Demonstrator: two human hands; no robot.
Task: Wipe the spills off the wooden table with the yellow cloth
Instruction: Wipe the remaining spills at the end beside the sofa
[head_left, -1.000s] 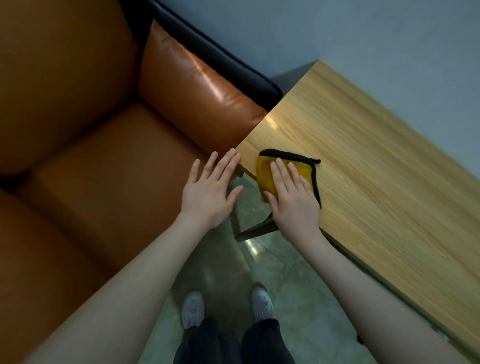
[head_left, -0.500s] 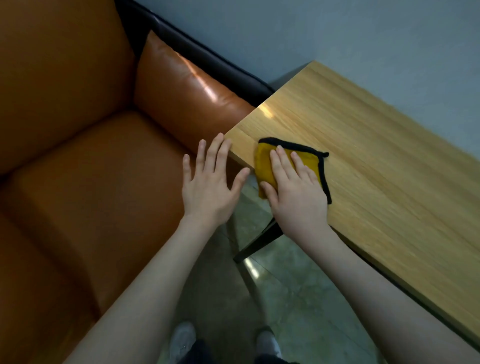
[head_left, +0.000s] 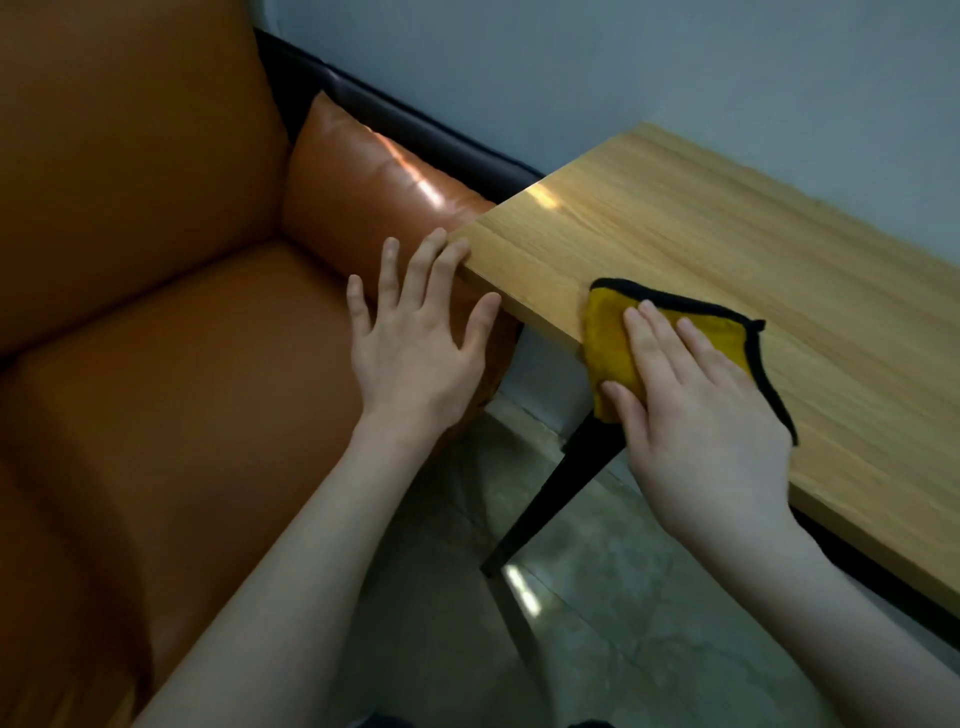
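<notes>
A folded yellow cloth (head_left: 613, 343) with a black hem lies at the near left corner of the wooden table (head_left: 727, 244), partly hanging over the edge. My right hand (head_left: 696, 415) lies flat on it with straight fingers, pressing it down and covering most of it. Spread open, my left hand (head_left: 415, 343) hovers beside the table's left end, with its fingertips close to the edge; whether they touch it I cannot tell. No spill shows on the wood, only a bright glare patch near the far left corner.
An orange leather sofa (head_left: 156, 312) with a dark frame stands right against the table's left end. A black table leg (head_left: 550, 504) slants down to the grey stone floor (head_left: 597, 597). A pale wall (head_left: 623, 62) runs behind the table.
My right hand has slid the cloth along the near edge, away from the left corner. The left hand stays spread by the table's end. The camera has tilted up, hiding my shoes.
</notes>
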